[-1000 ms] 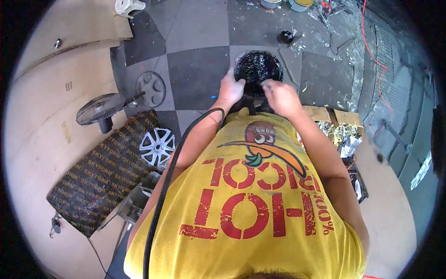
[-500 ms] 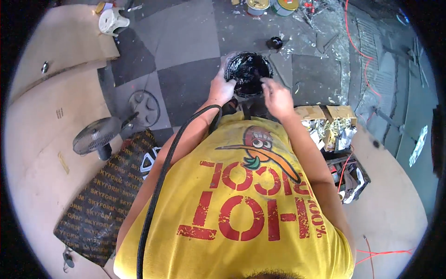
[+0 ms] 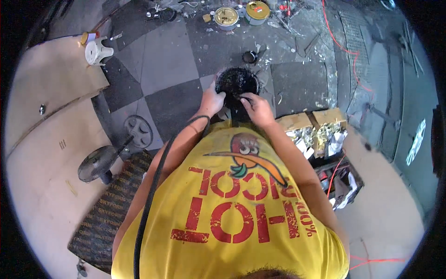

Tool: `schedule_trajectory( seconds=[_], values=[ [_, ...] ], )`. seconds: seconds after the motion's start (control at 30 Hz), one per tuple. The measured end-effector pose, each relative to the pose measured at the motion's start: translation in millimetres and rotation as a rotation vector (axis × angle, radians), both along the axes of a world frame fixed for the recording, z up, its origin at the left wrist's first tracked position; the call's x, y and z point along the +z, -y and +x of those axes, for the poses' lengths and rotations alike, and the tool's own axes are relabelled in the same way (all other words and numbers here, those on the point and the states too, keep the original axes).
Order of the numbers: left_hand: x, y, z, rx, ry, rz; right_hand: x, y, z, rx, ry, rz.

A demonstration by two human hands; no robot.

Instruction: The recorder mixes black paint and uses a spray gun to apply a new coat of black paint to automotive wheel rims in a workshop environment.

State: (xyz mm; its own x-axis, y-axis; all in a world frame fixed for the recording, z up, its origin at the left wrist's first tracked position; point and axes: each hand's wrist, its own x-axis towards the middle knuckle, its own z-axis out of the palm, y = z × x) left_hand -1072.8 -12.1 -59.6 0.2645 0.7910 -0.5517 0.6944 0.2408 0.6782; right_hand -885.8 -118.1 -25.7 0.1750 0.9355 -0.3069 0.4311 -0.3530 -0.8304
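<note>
Head view: what is nearest the fingers?

"Item one: left hand (image 3: 213, 102), thumb over the near-left rim of a black bucket (image 3: 257, 84), fingers curled round its outside. Grip: closed on the bucket. Item two: right hand (image 3: 259, 110), thumb and fingertips drawn close together at the near-right rim. Whether a thing is pinched there, cannot tell."

Bucket, condition and place?

"Round, dark, open toward the camera, wet-looking inside; placed between the two sets of fingers and just ahead of them."

Handling notes for the work at the rim?

"In my judgement: firm left hold, so the bucket does not turn or tip; light right fingertips, short even strokes, wrist clear of the edge. Dark smears could make the rim slippery."

Remaining stock, going outward?

"Small black cup (image 3: 250, 56), just beyond the fingers. Open cardboard box (image 3: 331, 116), crumpled scraps inside, right of the right fingers. Two tins, silver (image 3: 226, 18) and gold-lidded (image 3: 258, 11), well ahead of the fingers. White stool (image 3: 96, 52), far off to the left of the left fingers."
</note>
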Motion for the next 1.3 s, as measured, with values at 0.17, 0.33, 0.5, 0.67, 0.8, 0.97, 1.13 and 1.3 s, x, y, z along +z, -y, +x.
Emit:
schedule_trajectory(
  seconds=[0.17, 0.33, 0.5, 0.67, 0.8, 0.97, 1.13, 1.3],
  values=[
    [-28, -23, 65, 0.290, 0.223, -0.473, -68, -25, 100, -0.237, 0.154, -0.080],
    [-78, -51, 128, 0.497, 0.311, -0.696, -161, -55, 149, -0.181, 0.012, -0.162],
    [-209, -51, 173, 0.684, 0.226, -0.824, -257, -97, 204, -0.115, 0.008, -0.444],
    [-343, -72, 169, 0.677, 0.205, -1.089, -370, -136, 220, 0.065, 0.182, -0.628],
    [-382, -63, 186, 0.665, 0.280, -1.057, -426, -139, 232, 0.184, 0.283, -0.749],
    [-413, -64, 170, 0.598, 0.264, -1.082, -468, -161, 217, 0.343, 0.384, -0.915],
    [-419, -72, 173, 0.513, 0.334, -0.916, -481, -178, 217, 0.312, 0.369, -1.009],
    [-426, -79, 167, 0.458, 0.245, -0.866, -490, -188, 213, 0.368, 0.430, -1.058]
  ],
)
